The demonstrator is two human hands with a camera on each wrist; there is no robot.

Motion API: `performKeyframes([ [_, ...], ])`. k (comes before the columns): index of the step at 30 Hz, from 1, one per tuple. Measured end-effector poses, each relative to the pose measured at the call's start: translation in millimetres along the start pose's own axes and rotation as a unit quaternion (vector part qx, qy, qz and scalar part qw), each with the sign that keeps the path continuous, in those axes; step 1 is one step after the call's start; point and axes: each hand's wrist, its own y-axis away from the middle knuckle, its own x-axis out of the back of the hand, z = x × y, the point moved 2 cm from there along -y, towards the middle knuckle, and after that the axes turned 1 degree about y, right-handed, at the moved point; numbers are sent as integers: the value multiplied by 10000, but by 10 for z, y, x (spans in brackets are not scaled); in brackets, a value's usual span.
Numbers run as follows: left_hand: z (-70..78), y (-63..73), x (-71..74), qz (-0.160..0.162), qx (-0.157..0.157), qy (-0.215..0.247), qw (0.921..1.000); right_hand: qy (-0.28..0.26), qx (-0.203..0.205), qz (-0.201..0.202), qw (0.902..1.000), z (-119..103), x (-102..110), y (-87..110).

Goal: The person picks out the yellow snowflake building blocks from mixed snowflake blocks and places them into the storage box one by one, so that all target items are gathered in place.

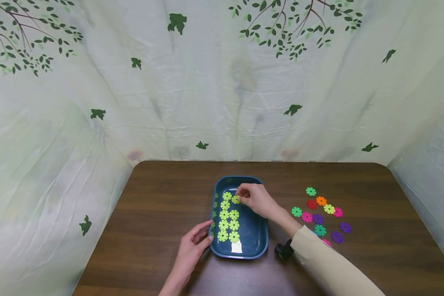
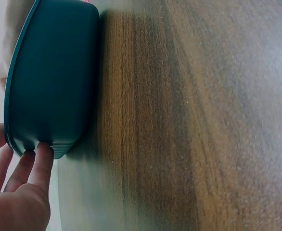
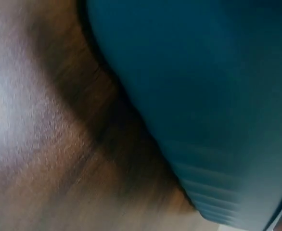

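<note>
A deep blue tray (image 1: 257, 242) stands on the table, holding two columns of yellow flower-shaped discs (image 1: 223, 225) along its left side. My left hand (image 1: 192, 246) grips the tray's left rim. In the left wrist view its fingertips (image 2: 44, 149) lie against the outer wall of the tray (image 2: 54, 72), the thumb at the rim. Inside the tray, my right hand (image 1: 257, 199) pinches a yellow flower-shaped disc (image 1: 235, 200) near the top of the second column, partly hidden by the fingers. The tray's outer side (image 3: 194, 96) fills much of the right wrist view.
Right of the tray, several flower-shaped discs lie loose on the brown table (image 1: 163, 197), among them a green disc (image 1: 311, 191), an orange disc (image 1: 321, 200) and a purple disc (image 1: 345, 227). The right forearm partly covers them. A leaf-patterned cloth (image 1: 207, 82) hangs behind.
</note>
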Motion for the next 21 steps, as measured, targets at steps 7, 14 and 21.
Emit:
performKeyframes([
  [7,-5,-1,2,-4,-29,-2,10000,345,87,-322,9988,14,-8,-85],
  [14,-7,4,5,6,-36,14,10000,670,210,-684,9952,21,-27,-192],
  [21,-1,1,6,-18,-108,64,9999,881,34,-971,9914,59,-65,-291],
])
